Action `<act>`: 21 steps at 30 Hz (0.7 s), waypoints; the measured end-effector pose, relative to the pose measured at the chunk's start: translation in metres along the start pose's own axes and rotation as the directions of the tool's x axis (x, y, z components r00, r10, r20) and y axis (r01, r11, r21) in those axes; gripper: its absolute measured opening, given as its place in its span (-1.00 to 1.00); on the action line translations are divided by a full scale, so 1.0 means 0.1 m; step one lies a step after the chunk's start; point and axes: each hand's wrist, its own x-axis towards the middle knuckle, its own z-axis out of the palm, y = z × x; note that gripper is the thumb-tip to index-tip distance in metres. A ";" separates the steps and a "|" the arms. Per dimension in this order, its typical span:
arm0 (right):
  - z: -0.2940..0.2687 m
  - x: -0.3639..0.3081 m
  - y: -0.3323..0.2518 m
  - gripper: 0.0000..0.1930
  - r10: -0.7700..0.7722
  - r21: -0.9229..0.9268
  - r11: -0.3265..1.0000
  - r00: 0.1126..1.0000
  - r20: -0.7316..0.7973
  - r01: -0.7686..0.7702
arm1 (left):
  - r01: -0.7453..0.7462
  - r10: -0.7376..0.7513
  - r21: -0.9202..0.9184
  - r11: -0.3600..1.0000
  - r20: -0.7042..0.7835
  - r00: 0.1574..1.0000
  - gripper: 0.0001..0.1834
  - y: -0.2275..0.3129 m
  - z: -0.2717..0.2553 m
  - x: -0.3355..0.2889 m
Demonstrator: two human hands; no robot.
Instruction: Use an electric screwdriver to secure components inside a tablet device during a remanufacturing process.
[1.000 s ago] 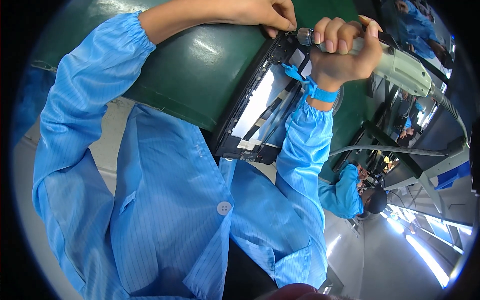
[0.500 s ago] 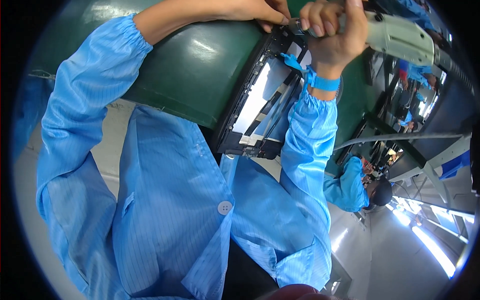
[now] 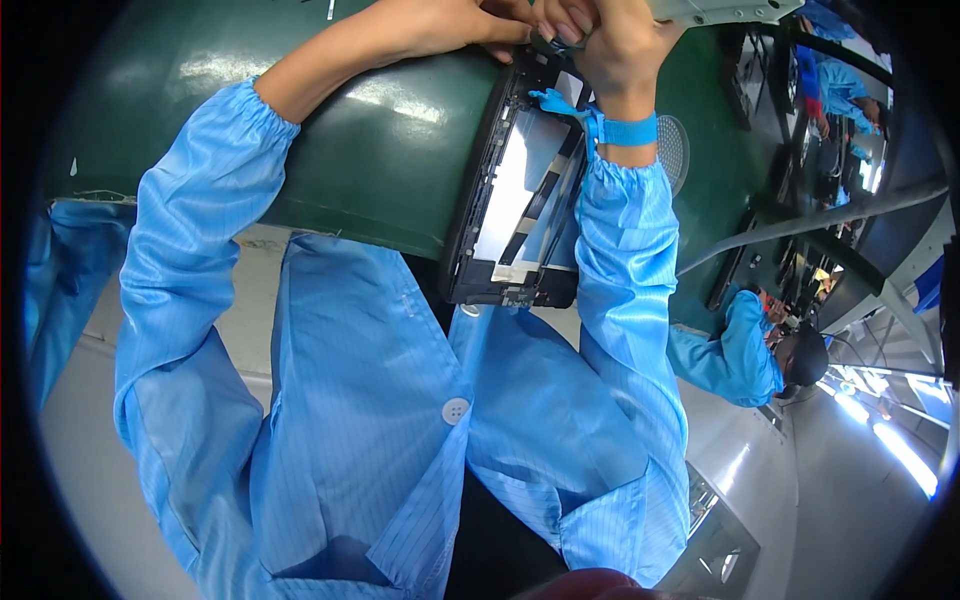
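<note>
Lying partly under the right hand [image 3: 618, 52] is a black-framed device [image 3: 527, 195].

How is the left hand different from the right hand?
The right hand grips a pale handheld tool; the left hand is at the far end of the black device. The right hand wears a blue wrist strap; the left hand wears none. Both emerge from gathered blue sleeves.
</note>
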 end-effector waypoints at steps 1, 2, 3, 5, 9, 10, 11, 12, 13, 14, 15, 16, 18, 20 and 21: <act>0.02 -0.01 0.01 -0.78 0.003 0.007 1.000 1.000 0.005 -0.003 | -0.001 0.001 -0.019 1.000 -0.002 1.000 -0.78 -0.02 0.00 -0.02; 0.04 -0.02 0.01 -0.78 0.031 0.040 0.999 0.999 -0.035 -0.030 | 0.004 -0.004 -0.017 1.000 -0.010 1.000 -0.78 -0.05 -0.01 -0.04; 0.06 -0.02 0.01 -0.78 0.061 0.075 0.996 0.996 -0.073 -0.056 | 0.007 -0.008 -0.013 1.000 -0.020 1.000 -0.78 -0.07 -0.02 -0.07; -0.04 -0.01 0.01 -0.79 0.008 0.076 0.997 0.999 -0.045 -0.005 | -0.011 0.011 -0.002 1.000 -0.003 1.000 -0.78 -0.03 0.00 0.00; -0.02 -0.02 0.06 -0.81 0.006 0.102 0.995 0.998 -0.057 0.000 | -0.020 0.020 -0.001 1.000 0.000 1.000 -0.78 -0.04 -0.01 -0.05; 0.02 -0.02 0.04 -0.81 0.016 0.072 0.997 0.998 -0.068 -0.011 | -0.026 0.026 -0.009 1.000 -0.002 1.000 -0.78 -0.05 -0.02 -0.05; 0.06 -0.02 0.00 -0.81 0.002 0.079 0.997 0.997 -0.074 0.004 | -0.027 0.027 0.007 1.000 0.003 1.000 -0.78 -0.06 -0.02 -0.05; 0.11 -0.03 -0.04 -0.81 0.016 0.071 0.997 0.996 -0.093 -0.009 | -0.022 0.022 -0.005 1.000 0.003 1.000 -0.78 -0.07 -0.02 -0.06; 0.14 -0.03 -0.09 -0.80 0.026 0.063 0.998 0.993 -0.118 -0.019 | -0.018 0.018 -0.014 1.000 0.008 1.000 -0.78 -0.08 -0.02 -0.05; 0.06 -0.05 -0.04 -0.80 -0.004 0.128 0.992 0.999 -0.053 0.011 | -0.051 0.050 0.023 0.998 0.017 0.999 -0.79 -0.09 -0.02 -0.04; 0.03 -0.04 -0.01 -0.80 -0.024 0.137 0.990 0.997 -0.069 0.034 | -0.053 0.051 0.046 0.998 0.032 0.998 -0.79 -0.10 -0.03 -0.03; -0.02 -0.04 0.03 -0.79 0.003 0.163 0.986 0.995 -0.101 0.014 | -0.016 0.015 0.004 1.000 0.038 0.999 -0.77 -0.12 -0.03 -0.01; 0.00 -0.04 0.02 -0.81 0.019 0.212 0.977 0.990 -0.136 0.011 | -0.160 0.162 0.130 0.979 -0.006 0.987 -0.70 -0.32 -0.05 0.02; -0.03 -0.07 0.01 -0.82 -0.012 0.196 0.979 0.984 -0.178 0.048 | -0.127 0.124 0.196 0.972 0.028 0.992 -0.70 -0.25 -0.03 0.02; -0.04 -0.09 0.00 -0.83 -0.024 0.172 0.983 0.981 -0.191 0.057 | -0.094 0.089 0.243 0.965 0.030 0.996 -0.70 -0.20 -0.01 0.01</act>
